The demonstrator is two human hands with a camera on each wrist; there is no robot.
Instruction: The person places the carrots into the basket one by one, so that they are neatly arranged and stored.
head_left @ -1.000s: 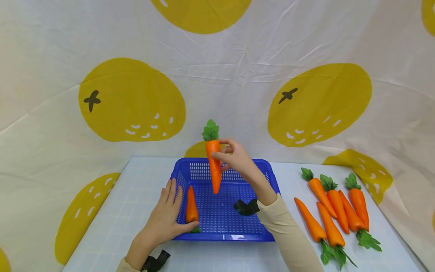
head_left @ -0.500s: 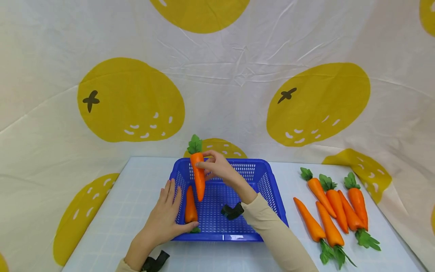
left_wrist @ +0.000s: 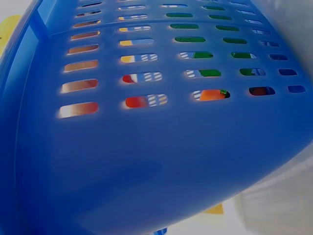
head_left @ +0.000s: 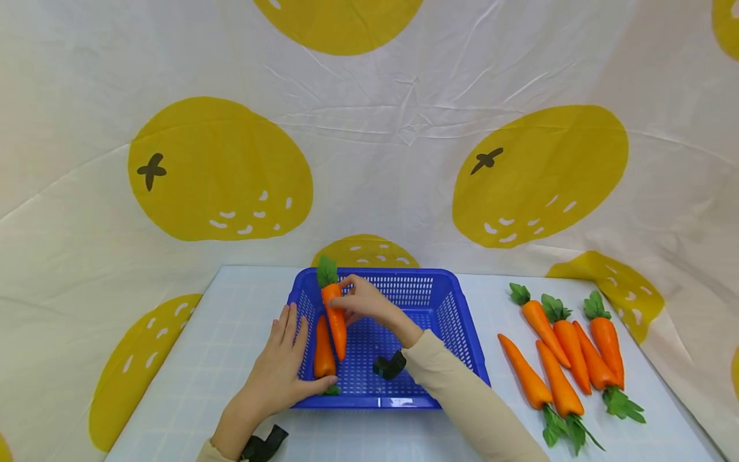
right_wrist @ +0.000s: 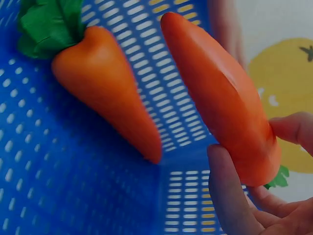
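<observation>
A blue slotted plastic basket [head_left: 398, 403] stands on the table. My right hand [head_left: 366, 299] pinches a carrot [head_left: 336, 321] near its leafy top, between thumb and fingers, inside the basket at the left. The tip of this carrot points down and toward me, and its green leaves rise by the far rim. Another carrot [head_left: 324, 353] lies along the left wall, its leaves toward me; the right wrist view shows this lying carrot [right_wrist: 107, 88] beside the held one [right_wrist: 225, 98]. My left hand [head_left: 280, 366] rests on the basket's left rim with fingers straight, thumb over the near left corner.
Right of the basket, several carrots [head_left: 562, 366] lie in a loose group on the pale checked tablecloth [head_left: 242, 301]. Behind the table hangs a white cloth [head_left: 381, 147] printed with yellow fruit. The basket's wall [left_wrist: 146, 156] fills most of the left wrist view.
My right hand has carried the carrot left and down, from above the middle of the basket to inside its left side. The left hand has stayed on the rim.
</observation>
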